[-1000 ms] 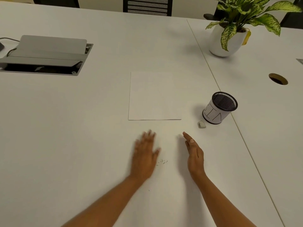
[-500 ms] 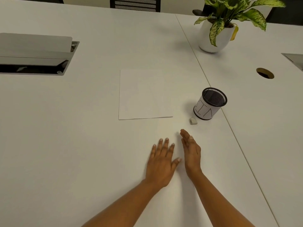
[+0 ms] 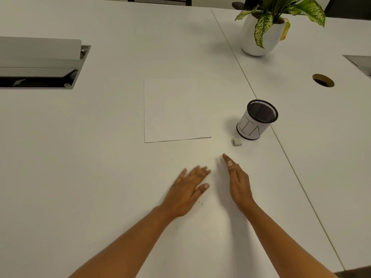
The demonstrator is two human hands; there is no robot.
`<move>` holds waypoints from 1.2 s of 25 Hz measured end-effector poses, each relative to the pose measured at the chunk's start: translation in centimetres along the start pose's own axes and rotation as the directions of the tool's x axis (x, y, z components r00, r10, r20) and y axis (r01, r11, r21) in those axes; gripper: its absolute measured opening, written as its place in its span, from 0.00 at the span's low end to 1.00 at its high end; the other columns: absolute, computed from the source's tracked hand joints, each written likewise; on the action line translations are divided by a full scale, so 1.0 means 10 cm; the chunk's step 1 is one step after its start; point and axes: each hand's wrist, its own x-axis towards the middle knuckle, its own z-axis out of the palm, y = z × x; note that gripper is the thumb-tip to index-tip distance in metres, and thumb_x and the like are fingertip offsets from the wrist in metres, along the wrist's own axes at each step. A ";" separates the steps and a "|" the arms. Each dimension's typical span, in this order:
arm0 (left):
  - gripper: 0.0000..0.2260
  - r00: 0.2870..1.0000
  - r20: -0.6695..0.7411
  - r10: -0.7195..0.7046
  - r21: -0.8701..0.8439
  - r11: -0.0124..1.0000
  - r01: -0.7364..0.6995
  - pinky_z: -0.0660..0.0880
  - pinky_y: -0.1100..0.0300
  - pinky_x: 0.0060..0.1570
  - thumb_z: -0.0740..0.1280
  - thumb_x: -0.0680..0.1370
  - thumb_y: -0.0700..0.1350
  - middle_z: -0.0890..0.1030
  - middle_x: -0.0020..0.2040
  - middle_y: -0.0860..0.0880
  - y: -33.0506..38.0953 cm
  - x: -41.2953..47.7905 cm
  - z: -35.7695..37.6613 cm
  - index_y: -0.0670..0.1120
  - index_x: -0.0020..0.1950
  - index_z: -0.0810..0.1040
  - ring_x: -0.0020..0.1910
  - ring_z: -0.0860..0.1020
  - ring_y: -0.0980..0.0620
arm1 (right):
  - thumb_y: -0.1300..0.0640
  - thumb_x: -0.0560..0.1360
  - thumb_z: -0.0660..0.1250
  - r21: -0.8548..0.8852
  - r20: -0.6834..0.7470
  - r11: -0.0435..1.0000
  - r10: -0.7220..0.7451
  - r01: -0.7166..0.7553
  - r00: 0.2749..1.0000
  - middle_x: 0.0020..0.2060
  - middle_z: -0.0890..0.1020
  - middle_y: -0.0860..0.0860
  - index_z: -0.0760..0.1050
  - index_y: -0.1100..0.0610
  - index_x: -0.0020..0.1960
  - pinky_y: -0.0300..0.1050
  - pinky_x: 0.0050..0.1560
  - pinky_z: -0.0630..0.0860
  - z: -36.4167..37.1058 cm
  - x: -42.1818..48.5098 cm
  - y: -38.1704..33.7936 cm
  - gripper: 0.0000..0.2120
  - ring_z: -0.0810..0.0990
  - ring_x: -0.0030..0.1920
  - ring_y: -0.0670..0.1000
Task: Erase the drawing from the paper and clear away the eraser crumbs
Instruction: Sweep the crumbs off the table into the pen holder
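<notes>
A blank white sheet of paper [image 3: 176, 110] lies flat on the white table [image 3: 100, 177]. A small grey eraser [image 3: 236, 141] sits to its right, beside a black mesh cup [image 3: 256, 120] with a white label. My left hand [image 3: 187, 192] lies flat on the table below the paper, fingers straight and blurred. My right hand [image 3: 237, 182] stands on its edge to the right, fingers straight. A few dark eraser crumbs [image 3: 201, 202] lie between the two hands, close to my left thumb.
A potted plant [image 3: 261, 35] in a white pot stands at the back right. An open cable hatch [image 3: 40, 63] is set in the table at the left. A round grommet hole [image 3: 323, 80] lies at the right, past the table seam [image 3: 241, 73].
My left hand slid right against my right hand, covering the crumbs, then drew back left, and a few crumbs show again. My right hand stayed on its edge.
</notes>
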 end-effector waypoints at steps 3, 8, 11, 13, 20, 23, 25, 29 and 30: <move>0.28 0.910 -0.382 -0.160 0.039 0.981 0.189 0.44 0.57 0.71 0.43 0.77 0.61 0.66 0.71 0.53 -0.38 -0.19 -0.21 0.50 0.69 0.68 0.72 0.58 0.56 | 0.47 0.77 0.47 -0.175 0.110 0.978 -0.097 0.116 0.989 0.66 0.66 0.41 0.66 0.52 0.68 0.46 0.75 0.49 0.20 -0.19 -0.07 0.23 0.63 0.69 0.40; 0.28 0.854 -0.459 -0.243 0.055 0.952 0.301 0.47 0.58 0.71 0.41 0.77 0.55 0.64 0.72 0.47 -0.65 -0.37 -0.33 0.45 0.70 0.66 0.71 0.55 0.56 | 0.43 0.78 0.37 -0.392 0.576 0.676 -0.349 0.624 0.739 0.73 0.56 0.45 0.54 0.50 0.73 0.47 0.72 0.35 0.66 -0.72 -0.18 0.27 0.50 0.74 0.45; 0.29 0.848 -0.463 -0.257 0.040 0.950 0.309 0.48 0.58 0.71 0.40 0.76 0.55 0.64 0.72 0.47 -0.63 -0.36 -0.32 0.44 0.71 0.65 0.72 0.56 0.55 | 0.40 0.78 0.45 -0.340 0.781 0.564 -0.278 0.753 0.560 0.75 0.48 0.44 0.46 0.46 0.74 0.55 0.70 0.29 0.65 -0.92 -0.22 0.27 0.40 0.75 0.45; 0.28 0.854 -0.455 -0.253 0.075 0.945 0.319 0.48 0.58 0.71 0.42 0.77 0.54 0.64 0.73 0.47 -0.64 -0.37 -0.32 0.44 0.71 0.64 0.72 0.57 0.53 | 0.36 0.75 0.51 -0.324 0.833 0.465 -0.272 0.824 0.481 0.75 0.45 0.45 0.43 0.42 0.73 0.60 0.69 0.28 0.59 -0.93 -0.19 0.31 0.37 0.74 0.47; 0.24 0.846 -0.449 -0.288 0.157 0.906 0.392 0.47 0.55 0.71 0.47 0.78 0.51 0.63 0.73 0.47 -0.48 -0.50 -0.19 0.45 0.71 0.64 0.74 0.57 0.50 | 0.30 0.73 0.41 -0.656 0.640 0.296 -0.271 0.694 0.719 0.74 0.55 0.50 0.50 0.50 0.74 0.61 0.68 0.41 0.25 -0.86 0.06 0.37 0.54 0.74 0.52; 0.25 0.832 -0.465 -0.304 0.185 0.885 0.426 0.48 0.52 0.71 0.45 0.78 0.53 0.63 0.73 0.47 -0.37 -0.63 -0.09 0.45 0.71 0.64 0.74 0.56 0.49 | 0.30 0.73 0.41 -0.777 0.462 0.358 -0.233 0.517 0.856 0.73 0.59 0.52 0.54 0.56 0.73 0.60 0.68 0.47 0.10 -0.92 0.11 0.39 0.56 0.74 0.51; 0.29 0.829 -0.470 -0.304 0.201 0.877 0.436 0.47 0.53 0.71 0.41 0.77 0.55 0.63 0.73 0.47 -0.31 -0.72 -0.02 0.44 0.72 0.64 0.74 0.56 0.49 | 0.32 0.74 0.40 -0.758 0.424 0.436 -0.236 0.485 0.874 0.73 0.58 0.52 0.53 0.56 0.73 0.59 0.68 0.47 0.15 -1.03 0.06 0.37 0.52 0.74 0.49; 0.24 0.803 -0.490 -0.340 0.224 0.841 0.493 0.46 0.54 0.71 0.43 0.80 0.51 0.61 0.74 0.46 -0.28 -0.83 0.07 0.43 0.73 0.61 0.74 0.56 0.49 | 0.39 0.78 0.37 -0.684 0.549 0.415 -0.249 0.600 0.798 0.72 0.64 0.50 0.57 0.54 0.72 0.57 0.67 0.48 0.56 -1.20 -0.04 0.30 0.61 0.72 0.48; 0.22 0.795 -0.493 -0.354 0.226 0.830 0.510 0.45 0.54 0.72 0.45 0.81 0.48 0.60 0.74 0.46 -0.29 -0.84 0.08 0.43 0.73 0.60 0.74 0.55 0.49 | 0.41 0.78 0.36 -0.692 0.535 0.419 -0.249 0.588 0.807 0.71 0.66 0.50 0.59 0.55 0.72 0.58 0.67 0.48 0.64 -1.15 -0.05 0.30 0.63 0.71 0.48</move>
